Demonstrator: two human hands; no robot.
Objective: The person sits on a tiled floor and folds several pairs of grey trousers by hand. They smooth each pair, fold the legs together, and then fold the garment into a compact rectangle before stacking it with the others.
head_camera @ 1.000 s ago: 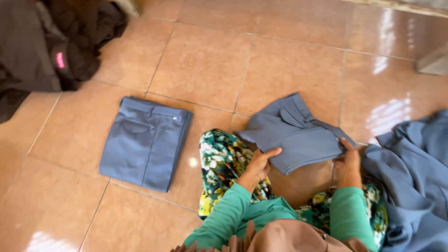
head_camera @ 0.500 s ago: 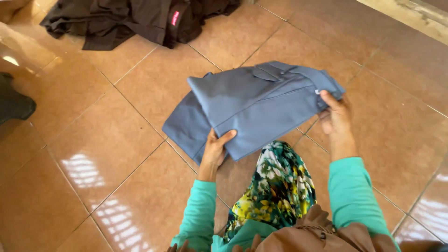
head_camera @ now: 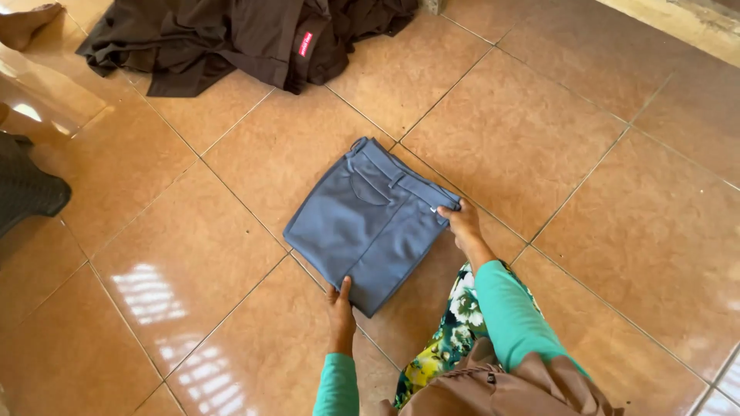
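Note:
A folded pair of grey-blue trousers point(head_camera: 370, 219) lies flat on the tan tiled floor point(head_camera: 539, 146), waistband and pockets facing up. My left hand point(head_camera: 340, 303) pinches the near corner of the fold, thumb on top. My right hand point(head_camera: 462, 222) grips the right edge by the waistband. Both arms wear teal sleeves. A patterned floral cloth point(head_camera: 451, 327) covers my lap just under the right arm.
A heap of dark brown clothing point(head_camera: 247, 35) with a small red tag lies at the top of the view. A dark object point(head_camera: 27, 189) sits at the left edge. Another person's bare foot point(head_camera: 27, 21) shows in the top left corner.
The trousers were held up in both hands and carried across; now they rest flat on the floor. The view has swung left, toward the brown clothing heap.

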